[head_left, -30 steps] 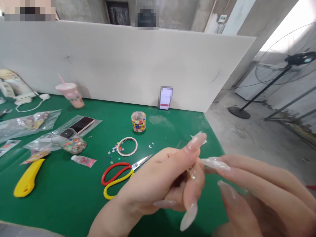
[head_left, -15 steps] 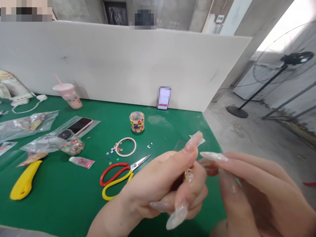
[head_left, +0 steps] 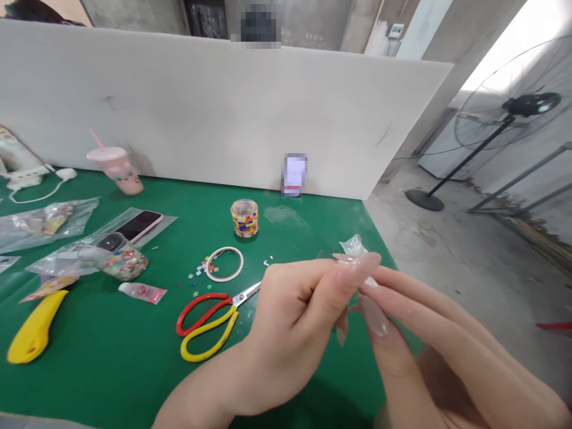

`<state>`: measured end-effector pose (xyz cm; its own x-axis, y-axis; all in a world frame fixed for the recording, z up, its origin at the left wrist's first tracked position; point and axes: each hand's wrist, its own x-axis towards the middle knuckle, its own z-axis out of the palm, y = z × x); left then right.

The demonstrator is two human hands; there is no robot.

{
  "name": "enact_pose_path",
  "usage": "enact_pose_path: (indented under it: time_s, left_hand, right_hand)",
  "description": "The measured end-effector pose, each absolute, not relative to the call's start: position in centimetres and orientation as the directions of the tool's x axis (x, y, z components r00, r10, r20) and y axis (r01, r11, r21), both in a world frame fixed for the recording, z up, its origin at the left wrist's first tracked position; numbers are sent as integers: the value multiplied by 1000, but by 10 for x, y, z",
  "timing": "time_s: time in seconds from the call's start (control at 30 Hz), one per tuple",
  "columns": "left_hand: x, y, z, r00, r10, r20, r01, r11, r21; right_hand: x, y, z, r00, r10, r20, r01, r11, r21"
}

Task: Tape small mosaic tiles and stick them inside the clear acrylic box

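Note:
Both of my hands meet above the right side of the green table (head_left: 111, 363). My left hand (head_left: 295, 328) is closed, its fingers curled under and its thumb laid along the top. My right hand (head_left: 429, 345) pinches with thumb and fingertips against the left fingertips. Whatever lies between them is too small or hidden. Just behind the fingers is a crumpled piece of clear plastic (head_left: 353, 244). Left of my hands lie scissors (head_left: 208, 325) with one red and one yellow handle, their tip hidden by my left hand. Behind them are a white tape ring (head_left: 208, 274) and small coloured pieces (head_left: 200, 270).
A small cup covered in coloured tiles (head_left: 245, 219) stands mid-table. Leftward are a plastic cup of colourful bits (head_left: 127, 265), a tube (head_left: 143, 292), a yellow-handled tool (head_left: 38, 328), a phone (head_left: 138, 226) and a pink tumbler (head_left: 118, 170). Another phone (head_left: 294, 176) leans on the white partition (head_left: 201, 113).
My left hand has turned over, so its back now faces up and the curled fingers are hidden. Its thumb has come down to meet my right fingertips. The view has shifted slightly.

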<state>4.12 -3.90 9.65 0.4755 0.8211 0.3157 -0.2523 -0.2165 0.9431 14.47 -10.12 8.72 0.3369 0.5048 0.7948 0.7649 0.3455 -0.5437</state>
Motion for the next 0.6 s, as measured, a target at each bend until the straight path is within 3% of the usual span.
enact_pose_path:
  time_s: [0.3,0.43,0.6]
  left_hand:
    - [39,-37,92,354,797,490,-31,-514,857]
    - [40,-35,90,347,758,552,62,-606,793]
    - [41,-31,89,312,735,603,181,-669,721]
  right_hand:
    - [145,-104,84,279,559,781,799,317,-512]
    - [144,-99,83,327,545,772,789,292,-540]
    - [151,-89,77,210,466,859,813,406,-418]
